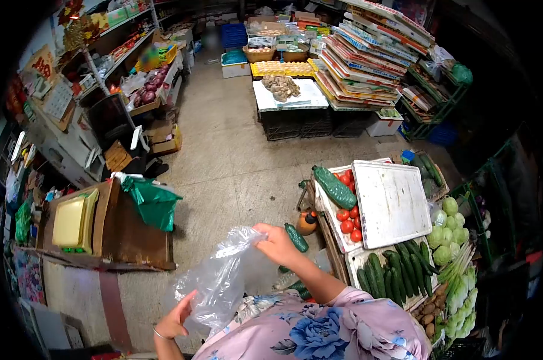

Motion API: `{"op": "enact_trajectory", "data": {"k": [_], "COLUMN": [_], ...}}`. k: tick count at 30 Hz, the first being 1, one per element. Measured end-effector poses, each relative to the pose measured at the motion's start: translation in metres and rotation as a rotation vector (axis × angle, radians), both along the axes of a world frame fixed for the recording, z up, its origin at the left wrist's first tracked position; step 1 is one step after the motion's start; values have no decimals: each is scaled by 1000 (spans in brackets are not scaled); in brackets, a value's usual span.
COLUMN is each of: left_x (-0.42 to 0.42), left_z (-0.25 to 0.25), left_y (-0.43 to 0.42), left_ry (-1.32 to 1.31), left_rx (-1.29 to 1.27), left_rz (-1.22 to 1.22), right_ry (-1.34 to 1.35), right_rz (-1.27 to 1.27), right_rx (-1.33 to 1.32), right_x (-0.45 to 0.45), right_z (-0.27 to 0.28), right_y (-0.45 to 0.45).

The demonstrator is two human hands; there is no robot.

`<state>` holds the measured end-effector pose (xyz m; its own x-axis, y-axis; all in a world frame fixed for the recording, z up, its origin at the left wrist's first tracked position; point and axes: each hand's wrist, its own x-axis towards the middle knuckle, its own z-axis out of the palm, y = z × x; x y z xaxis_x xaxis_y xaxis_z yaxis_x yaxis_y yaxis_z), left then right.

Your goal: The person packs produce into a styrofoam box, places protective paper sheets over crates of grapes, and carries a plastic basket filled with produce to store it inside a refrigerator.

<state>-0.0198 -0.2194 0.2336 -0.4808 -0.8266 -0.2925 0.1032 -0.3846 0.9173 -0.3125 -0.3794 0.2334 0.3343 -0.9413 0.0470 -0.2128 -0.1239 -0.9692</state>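
The pale floor (pixel 223 174) runs back from where the person stands. Beyond, a tall stack (pixel 364 66) of flat cartons leans to the right over the far goods. Nearer, the person's flowered shirt (pixel 319 330) fills the foreground. To the left is a brown tabletop (pixel 139 246); farther off, a white tabletop (pixel 313 96) bears a tan heap (pixel 280 88).

On the right, a white board (pixel 392 204) lies over the produce, just above the cucumbers (pixel 406 270). The clear bag (pixel 223 282) hangs crumpled between the person's two hands, in front of the shirt and over the floor. A yellow box (pixel 72 222) sits on the brown tabletop, and a green bag (pixel 154 207) droops over its far edge. Pale green cabbages (pixel 448 231) are piled to the right of the board.

The right hand (pixel 277 243) has its grip closed on the upper corner of the clear bag. The left hand (pixel 174 317) is at the bag's lower left edge, thumb and fingers apart; whether its grip pinches the film, I cannot tell. An orange bottle (pixel 307 223) stands near the right hand, tomatoes (pixel 347 227) show beside the board, and a thin bracelet (pixel 158 332) circles the left wrist.
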Motion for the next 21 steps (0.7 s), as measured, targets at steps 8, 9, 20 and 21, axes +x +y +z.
{"op": "enact_trajectory", "data": {"k": [8,9,20,21], "left_x": [4,-1,2,-9], "left_z": [-64,-49,15,19], "left_y": [-209,-238,-564,-586], "left_ry": [-451,-607,-670,-685], "left_rx": [-301,-433,-916,-941], "left_rz": [85,117,69,28], "right_ry": [-47,-120,559,561], "right_rz": [-211,-289,-921,-957], "right_rx": [-116,-72,-261,-235], "right_x": [55,56,-76,-85], "right_z": [3,9,7,4], "right_y": [-198,-218,-310,-321]}}
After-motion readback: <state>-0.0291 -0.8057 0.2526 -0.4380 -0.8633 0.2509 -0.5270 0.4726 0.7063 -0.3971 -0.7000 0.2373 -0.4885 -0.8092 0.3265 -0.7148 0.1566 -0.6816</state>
